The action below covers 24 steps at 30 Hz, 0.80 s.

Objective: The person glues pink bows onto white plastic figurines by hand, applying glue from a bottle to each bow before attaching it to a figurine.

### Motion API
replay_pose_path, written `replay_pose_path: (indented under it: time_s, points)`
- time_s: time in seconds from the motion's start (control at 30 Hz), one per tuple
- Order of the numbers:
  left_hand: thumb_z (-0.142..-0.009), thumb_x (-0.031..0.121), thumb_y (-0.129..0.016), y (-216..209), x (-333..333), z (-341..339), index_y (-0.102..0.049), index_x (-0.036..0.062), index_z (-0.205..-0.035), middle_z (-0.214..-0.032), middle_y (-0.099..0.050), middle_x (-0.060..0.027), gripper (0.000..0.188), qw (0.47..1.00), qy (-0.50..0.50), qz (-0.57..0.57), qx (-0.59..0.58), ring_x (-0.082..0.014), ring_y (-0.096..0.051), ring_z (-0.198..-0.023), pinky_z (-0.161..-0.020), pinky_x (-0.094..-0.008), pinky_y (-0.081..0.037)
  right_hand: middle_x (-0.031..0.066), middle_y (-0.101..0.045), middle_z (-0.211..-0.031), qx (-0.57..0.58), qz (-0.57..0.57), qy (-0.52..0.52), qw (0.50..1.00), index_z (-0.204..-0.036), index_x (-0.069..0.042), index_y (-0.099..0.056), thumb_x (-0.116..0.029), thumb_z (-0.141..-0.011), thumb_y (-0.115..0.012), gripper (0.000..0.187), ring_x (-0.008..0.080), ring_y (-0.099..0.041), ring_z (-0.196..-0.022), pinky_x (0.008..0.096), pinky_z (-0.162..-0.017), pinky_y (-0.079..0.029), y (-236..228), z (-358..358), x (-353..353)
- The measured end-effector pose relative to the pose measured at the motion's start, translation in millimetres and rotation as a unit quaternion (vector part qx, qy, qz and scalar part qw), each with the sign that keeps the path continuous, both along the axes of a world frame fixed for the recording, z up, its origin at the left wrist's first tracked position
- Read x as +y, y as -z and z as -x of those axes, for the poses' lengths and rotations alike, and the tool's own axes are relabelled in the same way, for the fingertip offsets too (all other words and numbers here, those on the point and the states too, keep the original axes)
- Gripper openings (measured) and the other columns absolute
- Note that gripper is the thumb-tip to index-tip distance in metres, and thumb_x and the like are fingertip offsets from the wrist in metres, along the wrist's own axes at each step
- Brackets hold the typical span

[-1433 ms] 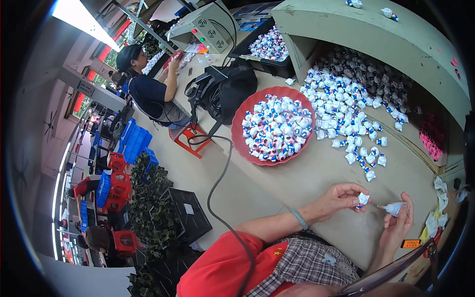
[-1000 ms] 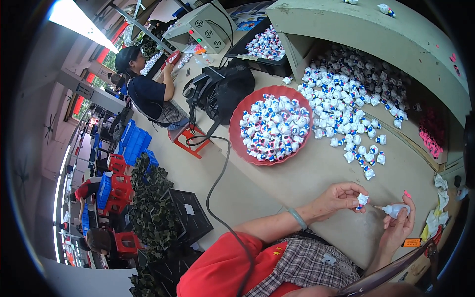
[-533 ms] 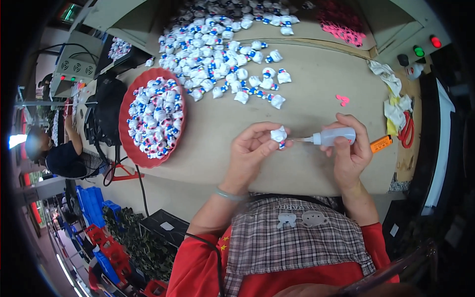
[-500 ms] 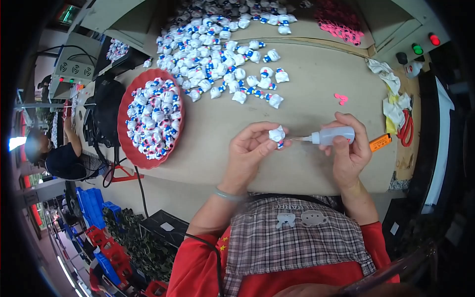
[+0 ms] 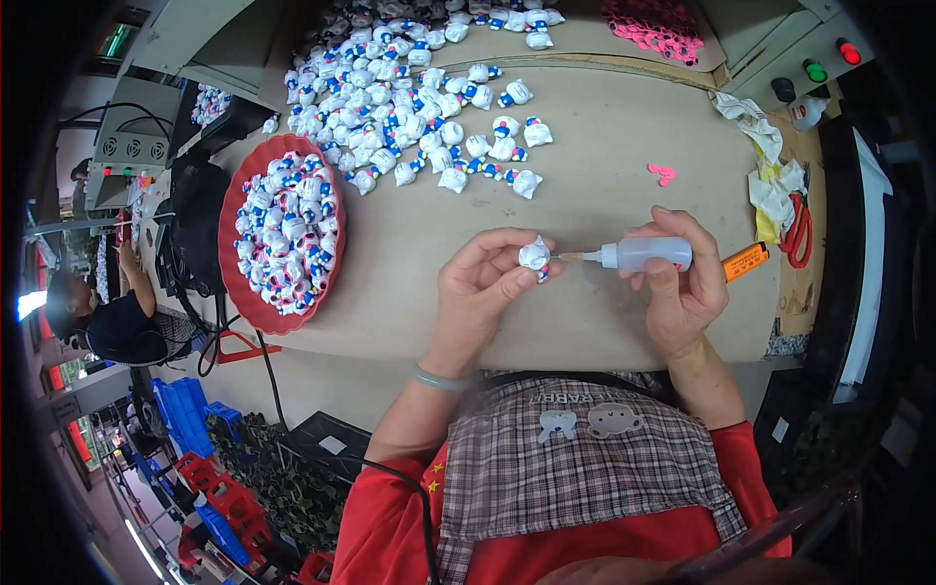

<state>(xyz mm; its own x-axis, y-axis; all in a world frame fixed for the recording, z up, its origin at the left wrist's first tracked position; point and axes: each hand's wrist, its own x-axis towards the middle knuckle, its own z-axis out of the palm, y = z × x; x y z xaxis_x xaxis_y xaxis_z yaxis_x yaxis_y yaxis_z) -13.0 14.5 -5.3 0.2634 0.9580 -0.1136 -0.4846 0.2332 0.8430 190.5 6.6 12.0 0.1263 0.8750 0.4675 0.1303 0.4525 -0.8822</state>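
Between the thumb and fingers of my left hand (image 5: 480, 283) is a small white figurine (image 5: 534, 255) with blue and pink bits on its lower side. My right hand (image 5: 685, 292) grips a translucent squeeze bottle (image 5: 655, 254) lying sideways, its thin nozzle pointing left. The nozzle tip is at the figurine's right edge; whether it touches cannot be made out. Beyond the bottle, a few small pink pieces (image 5: 662, 175) rest on the table. An orange strip-shaped object (image 5: 746, 261) with a black end lies beside my right hand, partly hidden by it.
A red scalloped bowl (image 5: 231, 244) full of similar figurines stands at left. Many loose figurines (image 5: 380, 107) spread over the far table (image 5: 585, 127), with a pink pile (image 5: 658, 34) behind. Red-handled scissors (image 5: 798, 232) and crumpled paper (image 5: 770, 200) lie at right. Another person (image 5: 112, 317) sits far left.
The whole view has shifted a little, so the table items appear higher and further left. Both hands keep their grips, with the nozzle still at the figurine's right side.
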Motion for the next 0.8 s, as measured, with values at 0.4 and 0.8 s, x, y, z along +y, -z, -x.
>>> replay_pose_path:
  time_s: [0.4, 0.8]
  points:
    - [-0.082, 0.001, -0.067, -0.6, 0.7, 1.4, -0.054, -0.0045, -0.114, -0.109, -0.062, -0.0190, 0.035, 1.000, -0.003, 0.000, 0.004, -0.0257, -0.065, -0.094, -0.088, -0.0368, -0.052, 0.0150, -0.065, -0.086, -0.009, 0.006, 0.005, 1.000, -0.115, 0.006, -0.055, -0.027, -0.091, -0.062, 0.041, 0.0130, -0.062, -0.063, 0.0204, -0.053, -0.047, 1.8, 0.2, 0.0]
    - [-0.083, 0.001, -0.066, 2.0, 0.6, -0.2, -0.053, -0.0045, -0.114, -0.109, -0.062, -0.0184, 0.034, 1.000, -0.022, 0.001, -0.003, -0.0245, -0.065, -0.095, -0.088, -0.0378, -0.052, 0.0149, -0.065, -0.088, -0.018, 0.027, -0.014, 0.999, -0.114, 0.005, -0.055, -0.022, -0.090, -0.064, 0.038, 0.0132, -0.063, -0.066, 0.0197, -0.053, -0.048, -1.9, 1.3, -0.9]
